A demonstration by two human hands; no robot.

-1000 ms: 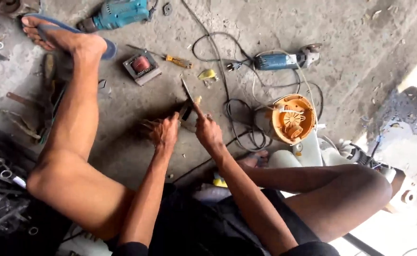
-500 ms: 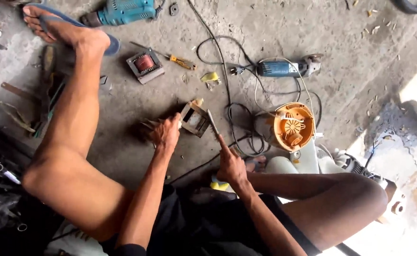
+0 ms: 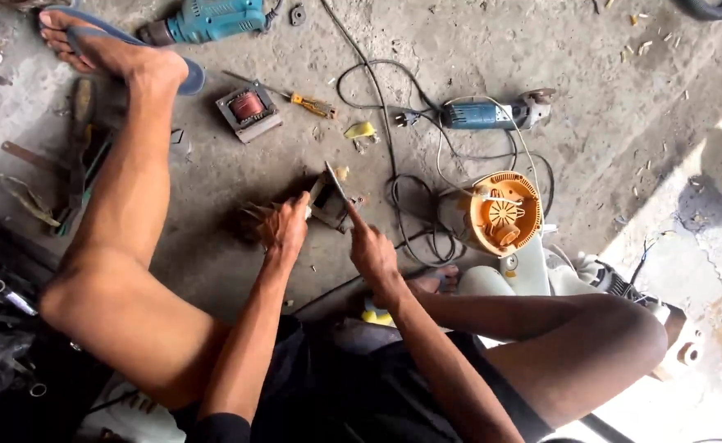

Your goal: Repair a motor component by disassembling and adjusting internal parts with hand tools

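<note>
I see a flat, square metal frame piece point(image 3: 328, 201) tilted on edge on the rough concrete floor point(image 3: 591, 90); my left hand point(image 3: 285, 230) grips its near side, fingers curled; my right hand point(image 3: 371, 250) points one finger onto its edge; beyond lie a copper-wound transformer point(image 3: 249, 109), a yellow-handled screwdriver point(image 3: 312, 104) and a round orange plastic fan housing point(image 3: 504, 212).

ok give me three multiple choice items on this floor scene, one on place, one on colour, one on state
1. Where does the small transformer with the red coil lie?
A beside the yellow-handled screwdriver
B inside the orange round fan housing
C on the knee

2. What colour is the power drill's body?
A red
B teal
C white

3. What is the left hand doing?
A resting flat, empty
B gripping the square metal frame
C holding the drill

A: screwdriver lies just right of it. B: teal casing. B: fingers on the frame, right hand touching it too.
</note>
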